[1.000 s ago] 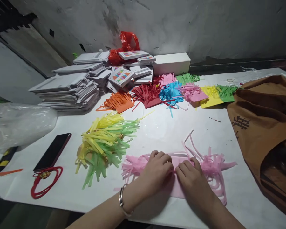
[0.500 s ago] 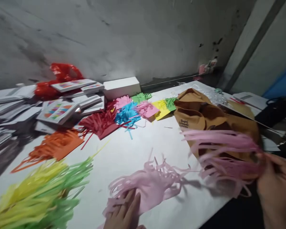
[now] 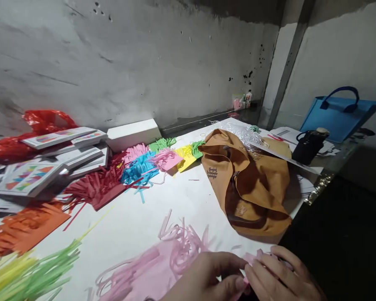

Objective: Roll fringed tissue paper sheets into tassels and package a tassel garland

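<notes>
My left hand (image 3: 208, 276) and my right hand (image 3: 280, 276) meet at the bottom of the view, to the right of the middle. Between them, both sets of fingers pinch a strip-cut piece of pink tissue paper (image 3: 257, 255), mostly covered by my hands. Just left of them, a pale pink fringed tissue sheet (image 3: 156, 269) lies on the white tabletop (image 3: 181, 200), its cut strips curling up. Beyond my right hand sits a crumpled brown fabric bag (image 3: 263, 179).
Fringed paper in dark red (image 3: 103, 188), blue (image 3: 139, 167), orange (image 3: 31, 228) and green (image 3: 50, 267) spreads leftward. White boxes (image 3: 34, 179) and a red plastic bag (image 3: 47, 123) stand behind. At right are a black bottle (image 3: 310, 146) and a blue tote (image 3: 335, 117).
My right hand has brought the pink fringed paper down and left, away from the brown bag. My left hand has left the flat pink sheet and joined it. The view has turned right.
</notes>
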### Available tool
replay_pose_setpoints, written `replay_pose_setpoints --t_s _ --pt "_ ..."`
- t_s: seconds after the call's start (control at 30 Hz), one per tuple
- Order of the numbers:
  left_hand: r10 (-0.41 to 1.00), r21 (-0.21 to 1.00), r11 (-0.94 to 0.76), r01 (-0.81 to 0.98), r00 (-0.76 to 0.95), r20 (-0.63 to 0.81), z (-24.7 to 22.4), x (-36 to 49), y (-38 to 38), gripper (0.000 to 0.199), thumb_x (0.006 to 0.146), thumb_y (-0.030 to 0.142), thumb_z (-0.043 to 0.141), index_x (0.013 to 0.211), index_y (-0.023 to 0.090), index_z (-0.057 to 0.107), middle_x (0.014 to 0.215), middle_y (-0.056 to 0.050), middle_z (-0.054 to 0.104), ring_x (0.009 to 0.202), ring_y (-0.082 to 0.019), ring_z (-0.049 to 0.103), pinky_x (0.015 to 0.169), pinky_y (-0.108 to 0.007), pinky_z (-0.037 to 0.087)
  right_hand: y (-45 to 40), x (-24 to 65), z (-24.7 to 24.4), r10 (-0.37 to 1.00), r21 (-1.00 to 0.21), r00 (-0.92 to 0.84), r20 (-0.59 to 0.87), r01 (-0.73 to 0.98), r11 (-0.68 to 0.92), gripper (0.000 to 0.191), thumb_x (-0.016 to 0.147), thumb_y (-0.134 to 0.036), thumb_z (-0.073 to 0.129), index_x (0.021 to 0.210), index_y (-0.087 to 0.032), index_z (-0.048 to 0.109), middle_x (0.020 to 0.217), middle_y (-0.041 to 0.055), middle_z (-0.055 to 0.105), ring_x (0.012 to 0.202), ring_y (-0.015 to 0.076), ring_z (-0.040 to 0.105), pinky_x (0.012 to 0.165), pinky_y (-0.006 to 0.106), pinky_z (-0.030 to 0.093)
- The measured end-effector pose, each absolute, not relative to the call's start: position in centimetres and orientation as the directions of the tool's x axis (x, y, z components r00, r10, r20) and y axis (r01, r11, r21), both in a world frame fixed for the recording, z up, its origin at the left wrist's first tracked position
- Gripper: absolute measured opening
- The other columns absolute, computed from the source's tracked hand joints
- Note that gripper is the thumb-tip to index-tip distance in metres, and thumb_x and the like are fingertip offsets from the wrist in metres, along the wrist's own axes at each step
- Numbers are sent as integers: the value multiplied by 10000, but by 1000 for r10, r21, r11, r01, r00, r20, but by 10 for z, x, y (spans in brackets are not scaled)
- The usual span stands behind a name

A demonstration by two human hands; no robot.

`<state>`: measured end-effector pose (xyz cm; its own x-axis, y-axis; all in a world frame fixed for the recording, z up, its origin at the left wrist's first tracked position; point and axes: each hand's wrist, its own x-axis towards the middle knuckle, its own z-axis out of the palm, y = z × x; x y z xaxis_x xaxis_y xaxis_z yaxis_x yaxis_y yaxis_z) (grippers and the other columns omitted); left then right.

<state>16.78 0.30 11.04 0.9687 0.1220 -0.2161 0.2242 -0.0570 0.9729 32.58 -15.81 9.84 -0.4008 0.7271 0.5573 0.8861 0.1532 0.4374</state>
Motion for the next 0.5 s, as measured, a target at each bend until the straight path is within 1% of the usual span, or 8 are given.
replay_pose_setpoints --t_s 0.07,0.1,0.13,0.2,0.3,0.37,0.43,0.5 --pt "17 893 254 371 922 -387 96 188 -2 375 754 509 840 867 155 787 757 -29 715 648 -109 593 614 -195 435 -160 330 90 675 342 -324 663 933 113 372 1021 -57 384 959 -181 729 846 -35 791 710 134 742 695 365 531" --pt "-12 842 357 405 903 -429 87 194 -4 403 679 489 900 801 126 773 711 -17 686 613 -82 558 589 -178 397 -161 331 85 635 275 -264 726 958 85 355 1021 -76 390 958 -187 722 814 -30 784 700 141 735 716 371 528" --pt "-21 805 429 410 895 -445 80 196 -5 417 616 455 945 760 110 762 691 -13 671 600 -67 545 584 -171 381 -162 332 79 604 194 -192 773 979 62 326 1014 -89 407 966 -195 711 787 -27 776 695 146 728 748 374 526" --pt "-17 757 529 384 897 -443 67 199 -7 416 567 407 979 736 101 753 687 -22 679 599 -68 571 594 -175 397 -162 332 70 554 1 -24 832 999 42 261 983 -86 450 979 -205 682 732 -23 747 679 146 707 806 377 527" --pt "-8 720 610 331 911 -412 54 201 -10 409 571 393 982 746 106 748 648 -30 688 533 -74 581 530 -178 395 -159 328 62 548 -254 176 817 965 68 221 937 -49 498 993 -188 660 751 2 717 689 147 690 832 370 552" --pt "14 718 633 290 922 -386 48 204 -12 400 599 408 966 741 110 740 612 -30 680 474 -71 555 467 -174 371 -157 325 59 551 -387 272 789 916 102 209 932 -50 515 973 -189 666 752 10 695 697 149 680 778 331 577" --pt "88 743 629 226 930 -357 45 207 -14 396 613 422 956 711 112 728 577 -23 661 445 -74 541 443 -179 378 -155 322 53 579 -544 374 724 827 146 198 947 -79 529 983 -204 677 760 7 681 701 142 678 696 265 592" --pt "188 786 593 173 920 -345 44 209 -15 399 611 423 955 689 114 716 570 -16 650 451 -85 549 450 -190 409 -153 319 45 637 -691 448 627 697 190 212 976 -125 527 1069 -229 686 809 7 682 718 132 689 649 209 595"
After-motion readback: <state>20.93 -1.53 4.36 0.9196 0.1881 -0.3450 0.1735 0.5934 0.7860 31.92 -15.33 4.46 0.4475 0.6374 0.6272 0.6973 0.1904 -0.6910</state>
